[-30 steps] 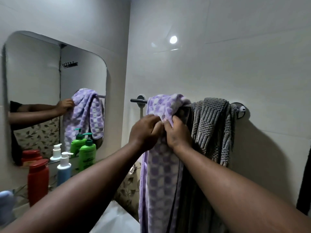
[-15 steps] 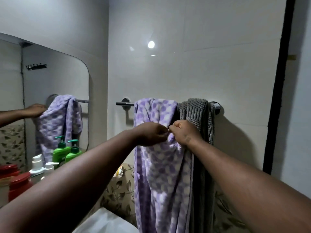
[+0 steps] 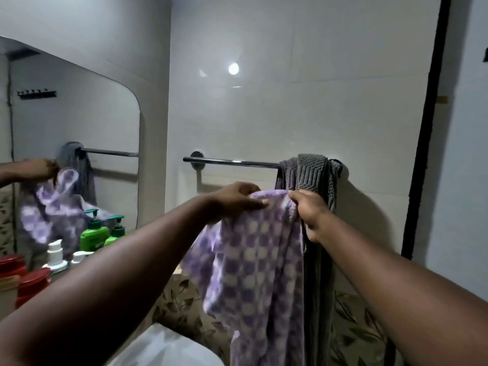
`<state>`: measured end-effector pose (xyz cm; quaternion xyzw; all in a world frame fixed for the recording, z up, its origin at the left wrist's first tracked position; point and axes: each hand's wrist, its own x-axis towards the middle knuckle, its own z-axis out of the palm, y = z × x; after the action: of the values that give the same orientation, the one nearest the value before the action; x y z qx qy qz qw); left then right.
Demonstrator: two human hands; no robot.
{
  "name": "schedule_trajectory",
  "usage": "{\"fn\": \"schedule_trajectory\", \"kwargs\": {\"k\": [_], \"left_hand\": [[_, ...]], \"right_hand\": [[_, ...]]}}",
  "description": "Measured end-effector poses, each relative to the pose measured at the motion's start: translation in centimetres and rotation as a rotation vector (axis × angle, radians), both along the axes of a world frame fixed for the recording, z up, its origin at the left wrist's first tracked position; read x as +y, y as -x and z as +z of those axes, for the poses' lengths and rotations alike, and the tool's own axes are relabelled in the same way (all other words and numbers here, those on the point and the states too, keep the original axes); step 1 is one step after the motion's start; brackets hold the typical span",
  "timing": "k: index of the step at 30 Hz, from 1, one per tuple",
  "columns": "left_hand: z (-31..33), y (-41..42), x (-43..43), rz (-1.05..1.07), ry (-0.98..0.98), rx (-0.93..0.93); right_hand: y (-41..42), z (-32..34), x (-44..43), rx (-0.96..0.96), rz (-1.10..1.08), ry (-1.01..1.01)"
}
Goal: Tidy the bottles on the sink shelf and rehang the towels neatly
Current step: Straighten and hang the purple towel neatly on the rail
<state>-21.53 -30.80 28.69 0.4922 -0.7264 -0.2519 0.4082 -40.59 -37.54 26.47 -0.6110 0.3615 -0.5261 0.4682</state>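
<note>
A purple-and-white checked towel (image 3: 257, 262) hangs from both my hands, off the chrome towel bar (image 3: 232, 162) and a little below it. My left hand (image 3: 235, 200) pinches its top edge on the left, and my right hand (image 3: 310, 210) grips the top edge on the right. A grey ribbed towel (image 3: 313, 175) stays bunched over the bar's right end, behind my right hand. On the shelf at lower left stand a green pump bottle (image 3: 116, 233), a white pump bottle (image 3: 79, 257) and a red bottle (image 3: 33, 286).
A rounded mirror (image 3: 79, 122) on the left wall reflects the bottles, bar and towel. A white sink rim (image 3: 169, 347) shows at the bottom. Leaf-patterned tiles (image 3: 351, 331) line the lower wall. A black door frame (image 3: 427, 128) runs down the right.
The checked towel has come off the bar and now hangs from my hands below it. My hands have spread apart along its top edge. The view has shifted right.
</note>
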Motion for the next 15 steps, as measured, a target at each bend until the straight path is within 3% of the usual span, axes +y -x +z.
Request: {"fn": "schedule_trajectory", "kwargs": {"k": [3, 7, 9, 13, 15], "left_hand": [[0.9, 0.3, -0.4, 0.085, 0.19, -0.016], [1.2, 1.3, -1.1, 0.196, 0.273, 0.007], [1.1, 0.9, -1.3, 0.253, 0.216, -0.045], [-0.3, -1.5, -1.7, 0.159, -0.165, -0.04], [-0.7, -1.9, -1.9, 0.24, -0.195, -0.046]], "right_hand": [[-0.4, 0.3, 0.7, 0.046, 0.145, 0.068], [-1.1, 1.2, 1.2, 0.343, 0.126, 0.293], [-1.2, 1.5, 1.2, 0.294, -0.019, 0.345], [0.2, 2.3, -0.5, 0.007, -0.405, 0.214], [1.1, 2.7, -1.2, 0.025, -0.435, 0.22]]}}
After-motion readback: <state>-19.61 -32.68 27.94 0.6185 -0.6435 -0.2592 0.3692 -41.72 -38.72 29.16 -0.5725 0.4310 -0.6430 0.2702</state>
